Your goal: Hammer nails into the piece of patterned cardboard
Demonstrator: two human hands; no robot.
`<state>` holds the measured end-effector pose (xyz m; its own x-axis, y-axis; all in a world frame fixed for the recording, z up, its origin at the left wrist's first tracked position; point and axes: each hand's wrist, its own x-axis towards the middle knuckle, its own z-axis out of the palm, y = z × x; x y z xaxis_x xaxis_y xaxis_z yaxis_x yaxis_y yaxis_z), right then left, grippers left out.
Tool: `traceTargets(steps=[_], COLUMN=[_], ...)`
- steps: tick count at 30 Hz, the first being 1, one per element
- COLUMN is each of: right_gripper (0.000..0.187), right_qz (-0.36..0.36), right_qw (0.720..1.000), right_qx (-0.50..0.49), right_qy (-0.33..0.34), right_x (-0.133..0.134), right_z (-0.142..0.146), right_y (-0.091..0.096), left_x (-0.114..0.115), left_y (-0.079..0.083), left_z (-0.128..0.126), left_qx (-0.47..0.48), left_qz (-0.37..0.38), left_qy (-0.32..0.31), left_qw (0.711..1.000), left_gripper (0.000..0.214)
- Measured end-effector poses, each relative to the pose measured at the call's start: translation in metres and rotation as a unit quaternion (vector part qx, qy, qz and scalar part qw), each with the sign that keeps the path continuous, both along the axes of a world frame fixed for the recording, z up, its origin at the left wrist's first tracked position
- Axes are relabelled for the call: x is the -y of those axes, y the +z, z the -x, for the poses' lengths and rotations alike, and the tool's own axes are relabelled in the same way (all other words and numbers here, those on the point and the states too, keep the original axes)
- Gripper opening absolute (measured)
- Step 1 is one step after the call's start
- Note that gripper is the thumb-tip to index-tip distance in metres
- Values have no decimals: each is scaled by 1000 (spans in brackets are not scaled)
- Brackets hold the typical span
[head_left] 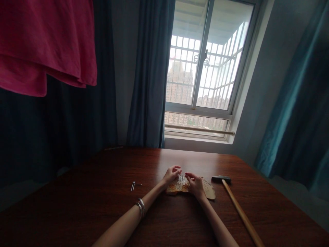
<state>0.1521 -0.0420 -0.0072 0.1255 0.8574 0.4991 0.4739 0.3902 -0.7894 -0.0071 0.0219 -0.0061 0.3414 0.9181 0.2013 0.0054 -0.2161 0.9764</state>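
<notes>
A light-coloured board (177, 187) with many small dark holes or dots lies flat on the table, its edge uneven. Several thin nails (181, 177) stand upright at its far side, between my two hands. My left hand (172, 175) reaches over the board's left part, fingers curled together beside the nails. Just right of the nails, my right hand (195, 186) rests over the board with thumb and forefinger pinched. Whatever either set of fingertips holds is too small to make out. Some loose nails (133, 186) lie on the table to the left.
A hammer (222, 179) with a long wooden handle lies to the right of the board, its handle pointing towards me. All this is on a dark brown wooden table (102, 192). Pink cloth (64, 41) hangs at upper left; beyond are blue curtains (151, 75) and a window.
</notes>
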Motion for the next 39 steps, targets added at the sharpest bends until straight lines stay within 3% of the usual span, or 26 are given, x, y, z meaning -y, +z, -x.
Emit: traceTargets(steps=[12,22,27,39], right_gripper=[26,26,22,18], right_qz=[-19,-20,-11,15], right_qw=[999,997,992,989], right_qx=[26,80,127,147], right_qy=[-7,-7,-17,-24], right_x=[3,3,6,7], right_z=[5,6,8,9], right_y=[-3,-4,0,-2], left_x=[5,10,10,-5], left_y=[0,1,2,-15], left_z=[0,0,-2,-14], left_qx=[-92,-60,-96,-123], left_qz=[-79,-64,-77,-97], left_qy=[7,-36,-31,1], left_qw=[993,995,992,988], left_gripper=[42,38,30,31])
